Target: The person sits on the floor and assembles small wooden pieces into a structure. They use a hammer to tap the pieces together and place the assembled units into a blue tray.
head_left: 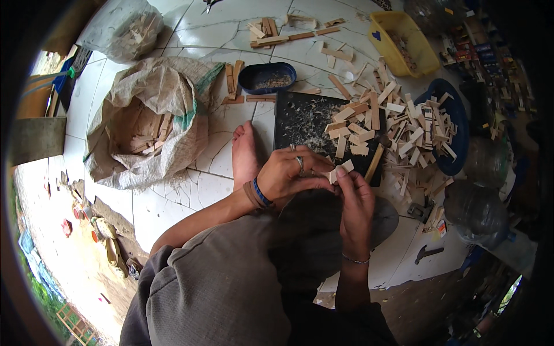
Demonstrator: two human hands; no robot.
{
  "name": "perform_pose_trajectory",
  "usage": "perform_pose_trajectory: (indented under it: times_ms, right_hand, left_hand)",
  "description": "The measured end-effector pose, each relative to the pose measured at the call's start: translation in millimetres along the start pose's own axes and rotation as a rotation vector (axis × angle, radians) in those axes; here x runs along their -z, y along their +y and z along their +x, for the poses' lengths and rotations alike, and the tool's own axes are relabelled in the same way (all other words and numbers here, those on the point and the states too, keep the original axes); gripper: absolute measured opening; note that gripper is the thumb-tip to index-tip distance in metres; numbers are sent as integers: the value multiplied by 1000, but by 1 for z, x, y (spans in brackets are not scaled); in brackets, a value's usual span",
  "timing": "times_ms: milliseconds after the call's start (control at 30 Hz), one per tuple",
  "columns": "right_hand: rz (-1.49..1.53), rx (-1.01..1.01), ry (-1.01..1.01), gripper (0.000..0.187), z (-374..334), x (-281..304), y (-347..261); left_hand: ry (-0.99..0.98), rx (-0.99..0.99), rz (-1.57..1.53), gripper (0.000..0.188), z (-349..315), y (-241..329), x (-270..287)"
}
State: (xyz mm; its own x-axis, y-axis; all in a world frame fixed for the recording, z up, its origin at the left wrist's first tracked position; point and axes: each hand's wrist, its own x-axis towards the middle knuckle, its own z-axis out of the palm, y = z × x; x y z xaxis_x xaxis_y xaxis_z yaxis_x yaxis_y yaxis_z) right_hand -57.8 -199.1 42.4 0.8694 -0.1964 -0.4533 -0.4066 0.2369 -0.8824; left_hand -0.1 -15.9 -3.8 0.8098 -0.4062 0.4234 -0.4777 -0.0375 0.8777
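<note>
Over the right part of my lap, both hands are close together around small pale wood pieces (344,169). My left hand (293,170), with rings and a blue wristband, is closed with its fingertips against one piece. My right hand (354,196) pinches a piece between thumb and fingers. Whether the pieces are joined I cannot tell, as the fingers partly cover them. Just beyond the hands lies a black board (294,124) strewn with shavings. On its right side is a heap of cut wood strips (369,115).
A woven sack (190,109) with wood offcuts stands at the left, near my bare foot (246,153). A blue oval tray (245,81), a yellow tub (384,46) and a blue basin (460,132) lie farther off. A hammer (428,252) rests on the tiles at the right, near plastic bottles (476,210).
</note>
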Motion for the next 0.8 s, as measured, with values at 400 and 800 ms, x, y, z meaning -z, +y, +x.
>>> perform_pose_trajectory:
  times_ms: [400,800]
  right_hand:
    - [-24,-5,47,18,-3,-8,-7]
    - [-55,30,65,20,-5,-10,-7]
  left_hand:
    - [-12,-23,-13,30,-1,1,1]
    - [-24,-40,23,30,0,-2,2]
